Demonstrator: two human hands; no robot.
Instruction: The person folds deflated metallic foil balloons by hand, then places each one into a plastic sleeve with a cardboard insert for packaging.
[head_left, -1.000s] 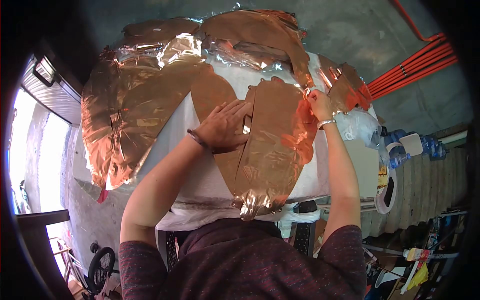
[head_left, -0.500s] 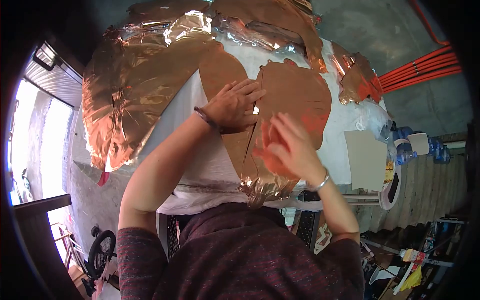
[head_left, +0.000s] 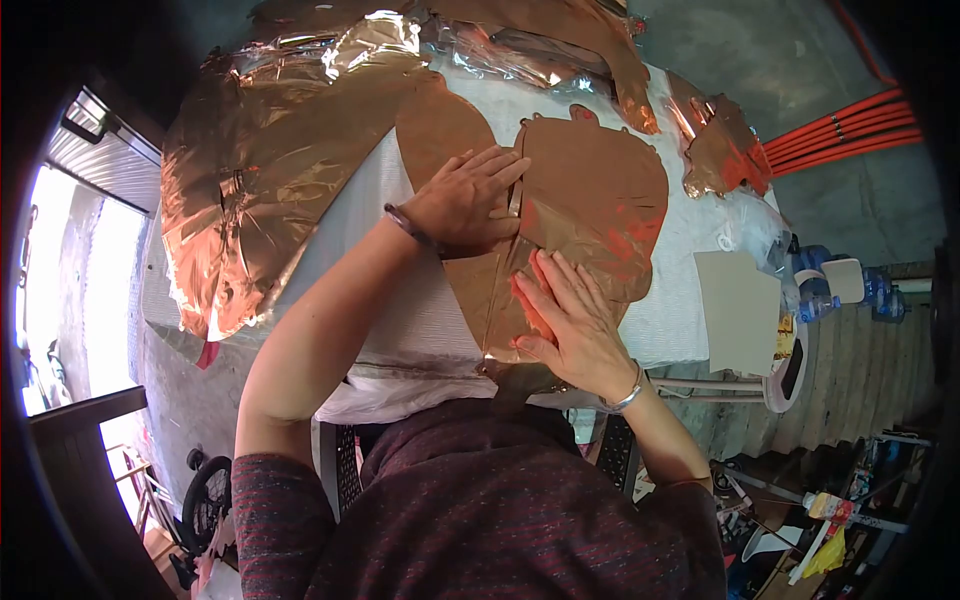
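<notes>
A flat copper-coloured foil sheet (head_left: 590,170) with a rounded outline lies on the white-covered table (head_left: 660,330). My left hand (head_left: 470,200) lies flat, fingers stretched, at the sheet's left edge, partly over a second copper piece (head_left: 440,120). Lower on the sheet, near its front end, my right hand (head_left: 575,325) rests with fingers extended, and the foil's shine shows reddish beside it. Neither hand holds anything. Part of the foil under both palms is hidden.
Large crinkled copper foil (head_left: 250,190) covers the table's left side, with more foil (head_left: 540,60) along the far edge. A beige card (head_left: 738,312) lies at the right, near blue bottles (head_left: 815,300). Orange pipes (head_left: 845,130) run along the wall.
My right hand has come down from a raised, blurred position onto the lower sheet, and the foil there looks flatter. My left hand has stayed nearly in place.
</notes>
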